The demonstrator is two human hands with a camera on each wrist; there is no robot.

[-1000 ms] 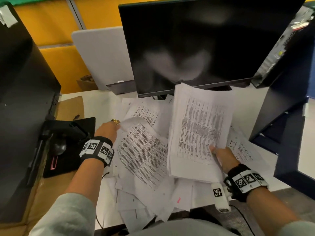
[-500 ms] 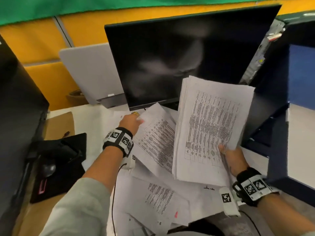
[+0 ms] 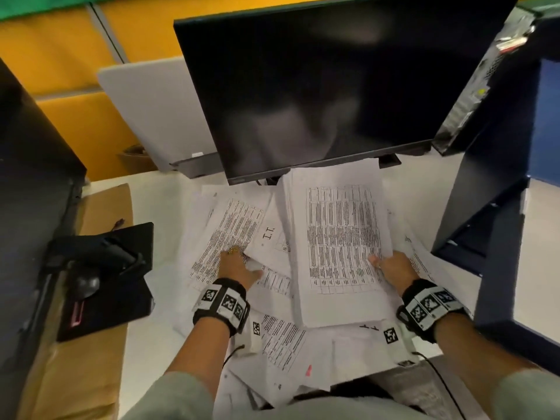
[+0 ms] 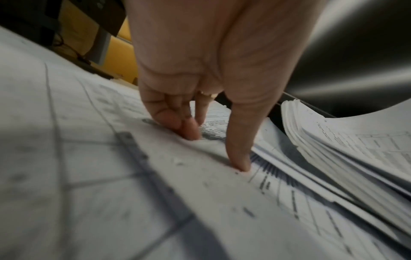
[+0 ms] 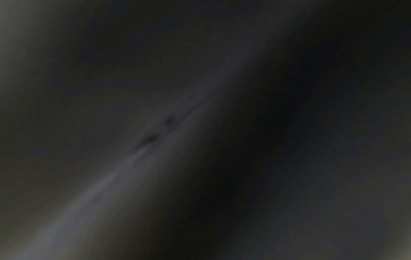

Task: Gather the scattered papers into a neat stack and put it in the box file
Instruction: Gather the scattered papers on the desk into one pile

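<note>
A thick stack of printed papers (image 3: 339, 247) lies on the desk in front of the monitor, over loose sheets. My right hand (image 3: 391, 268) holds the stack's lower right edge, thumb on top; the right wrist view is dark. My left hand (image 3: 236, 265) sits on the scattered sheets (image 3: 230, 234) left of the stack. In the left wrist view its fingertips (image 4: 189, 131) and thumb bunch a loose sheet (image 4: 155, 176) between them. More loose sheets (image 3: 281, 344) spread toward the desk's front edge. The dark blue box file (image 3: 497, 192) stands open at the right.
A black monitor (image 3: 318, 86) stands right behind the papers. At the left are a black mouse (image 3: 86, 284) on a black pad, brown cardboard (image 3: 91, 359) and a black case (image 3: 30, 177). A grey board (image 3: 157, 110) leans at the back.
The stack, held up and tilted before the monitor, now lies flat on the pile. My left hand came down and back from the raised sheet to loose sheets nearer me.
</note>
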